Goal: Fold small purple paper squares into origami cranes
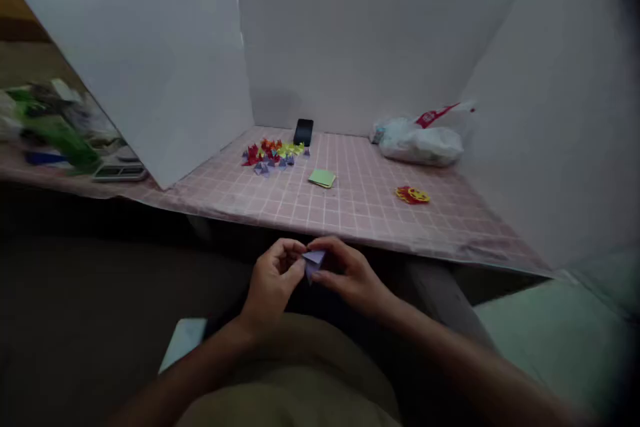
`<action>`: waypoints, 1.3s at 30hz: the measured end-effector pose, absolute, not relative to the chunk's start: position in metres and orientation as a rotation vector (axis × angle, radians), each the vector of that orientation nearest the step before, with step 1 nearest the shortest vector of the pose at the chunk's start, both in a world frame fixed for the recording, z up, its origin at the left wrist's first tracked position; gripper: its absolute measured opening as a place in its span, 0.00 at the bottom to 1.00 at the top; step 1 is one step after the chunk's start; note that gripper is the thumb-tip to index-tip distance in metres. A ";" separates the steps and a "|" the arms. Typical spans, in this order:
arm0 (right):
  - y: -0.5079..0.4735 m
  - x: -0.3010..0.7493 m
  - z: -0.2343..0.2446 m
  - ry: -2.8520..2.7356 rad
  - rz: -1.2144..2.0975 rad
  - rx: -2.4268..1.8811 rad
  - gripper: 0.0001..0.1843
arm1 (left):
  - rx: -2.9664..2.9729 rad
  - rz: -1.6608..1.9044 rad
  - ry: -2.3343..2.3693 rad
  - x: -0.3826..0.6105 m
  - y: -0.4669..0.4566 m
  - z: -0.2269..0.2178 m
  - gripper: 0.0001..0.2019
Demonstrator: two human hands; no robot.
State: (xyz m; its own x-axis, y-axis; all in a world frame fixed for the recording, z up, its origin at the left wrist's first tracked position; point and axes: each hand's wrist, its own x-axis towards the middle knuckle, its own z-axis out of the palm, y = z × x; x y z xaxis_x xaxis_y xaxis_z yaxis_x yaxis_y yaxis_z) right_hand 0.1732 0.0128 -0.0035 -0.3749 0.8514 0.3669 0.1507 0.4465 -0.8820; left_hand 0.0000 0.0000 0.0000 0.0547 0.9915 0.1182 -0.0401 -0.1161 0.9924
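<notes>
A small piece of folded lavender paper (314, 263) with pointed corners is pinched between both hands, in front of the table edge and above my lap. My left hand (274, 279) grips its left side with thumb and forefinger. On the other side, my right hand (347, 273) holds it with the thumb below and the fingers above. Ahead on the table lies a stack of green square paper (322, 178). Behind it to the left, a cluster of small folded paper pieces (273, 155) in red, orange, yellow and lavender is spread out.
A pink checked cloth (360, 213) covers the table, with pale panels on three sides. A dark phone (303, 131) lies at the back. To the right are a white plastic bag (420, 143) and red and yellow flat pieces (413, 195). Green items (60, 130) sit beyond the left panel.
</notes>
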 end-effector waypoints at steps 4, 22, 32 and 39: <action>0.013 0.173 -0.002 -1.733 0.970 -0.961 0.04 | 1.293 1.220 1.118 0.002 0.000 0.000 0.07; 0.011 0.172 -0.010 -1.622 1.109 -0.983 0.05 | 1.342 1.084 1.112 0.000 0.004 -0.003 0.08; 0.011 0.175 -0.006 -2.034 0.473 -0.723 0.08 | 1.162 1.084 1.027 -0.001 0.003 0.001 0.07; 0.012 0.175 -0.006 -2.013 0.422 -0.699 0.08 | 1.146 1.072 0.955 -0.001 0.002 -0.002 0.09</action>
State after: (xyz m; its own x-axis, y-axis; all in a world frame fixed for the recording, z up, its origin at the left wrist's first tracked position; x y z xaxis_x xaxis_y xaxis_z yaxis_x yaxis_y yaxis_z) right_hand 0.1746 0.0118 -0.0058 -0.4040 0.6269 0.6662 0.3063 0.7789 -0.5472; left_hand -0.0014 0.0022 -0.0018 0.2286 0.9726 -0.0418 -0.1532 0.0783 0.9851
